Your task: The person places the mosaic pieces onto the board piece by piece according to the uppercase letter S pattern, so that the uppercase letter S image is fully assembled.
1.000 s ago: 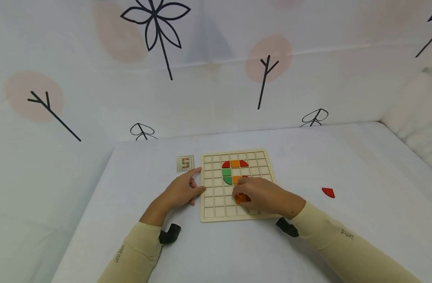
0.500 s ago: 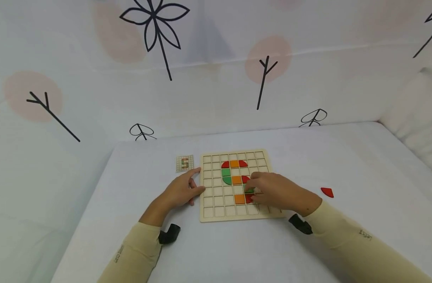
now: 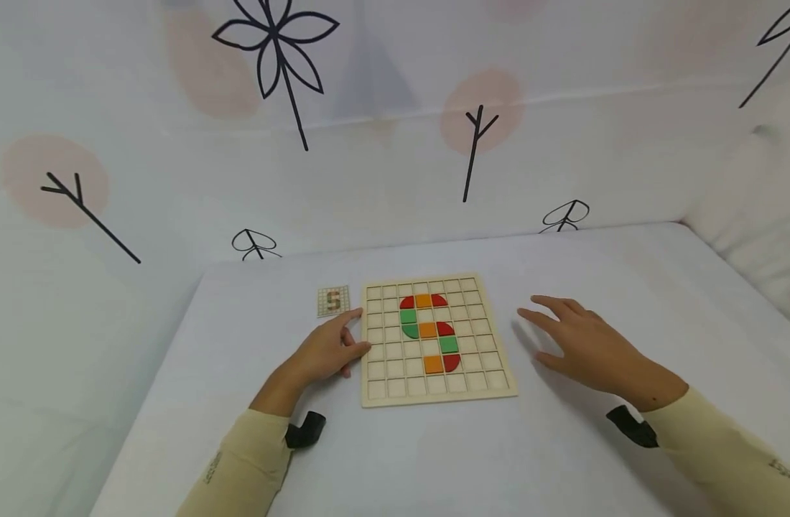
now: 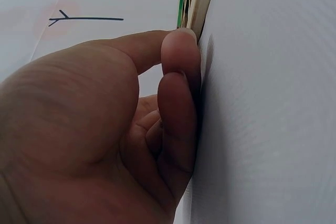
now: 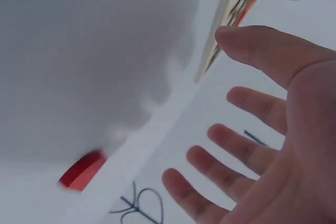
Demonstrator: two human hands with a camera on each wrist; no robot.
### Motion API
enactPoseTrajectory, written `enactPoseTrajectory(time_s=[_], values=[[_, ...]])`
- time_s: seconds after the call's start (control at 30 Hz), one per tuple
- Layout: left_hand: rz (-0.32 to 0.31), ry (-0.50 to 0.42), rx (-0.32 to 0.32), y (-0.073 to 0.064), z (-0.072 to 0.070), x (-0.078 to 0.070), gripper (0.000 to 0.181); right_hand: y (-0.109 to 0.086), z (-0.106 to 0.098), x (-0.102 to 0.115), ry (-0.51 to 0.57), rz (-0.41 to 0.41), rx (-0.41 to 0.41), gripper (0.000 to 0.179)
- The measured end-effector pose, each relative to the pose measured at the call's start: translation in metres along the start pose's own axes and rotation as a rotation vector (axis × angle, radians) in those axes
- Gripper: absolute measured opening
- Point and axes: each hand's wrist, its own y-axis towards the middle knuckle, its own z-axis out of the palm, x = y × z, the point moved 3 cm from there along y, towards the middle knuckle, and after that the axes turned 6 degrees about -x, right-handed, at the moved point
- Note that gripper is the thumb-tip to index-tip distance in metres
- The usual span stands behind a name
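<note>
A pale wooden grid board (image 3: pixel 383 370) lies flat on the white table. Set in its cells, red quarter-round tiles (image 3: pixel 452 362), orange square tiles (image 3: pixel 428 330) and green tiles (image 3: pixel 449 345) form an S-like shape. With thumb and forefinger, my left hand (image 3: pixel 320 352) touches the board's left edge; its other fingers are loosely bent. My right hand (image 3: pixel 592 350) hovers over the table right of the board, fingers spread and holding nothing. A loose red quarter-round tile (image 5: pixel 83 170) lies on the table in the right wrist view; the head view has it hidden behind that hand.
A small card (image 3: pixel 333 301) printed with a grid and a coloured S lies just left of the board's upper corner. Behind the table hangs a white cloth (image 3: pixel 382 179) with black plant drawings and pink spots.
My right hand has left the tiles at the board's lower middle and moved right, over the spot of the loose red tile. The left hand stays at the board's edge.
</note>
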Motion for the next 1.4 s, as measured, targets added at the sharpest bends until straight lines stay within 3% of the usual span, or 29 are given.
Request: enactPoseTrajectory(time_s=[0.4, 0.67, 1.4], values=[[0.012, -0.005, 0.002, -0.002, 0.001, 0.0, 0.074, -0.027, -0.002, -0.045, 0.039, 0.2, 0.102, 0.048], [0.009, -0.011, 0.003, 0.0, 0.001, 0.001, 0.074, -0.03, 0.001, -0.052, 0.089, 0.201, 0.096, 0.024], [0.01, 0.004, 0.006, 0.001, 0.0, 0.0, 0.074, -0.03, 0.003, -0.062, 0.137, 0.21, 0.13, 0.014]])
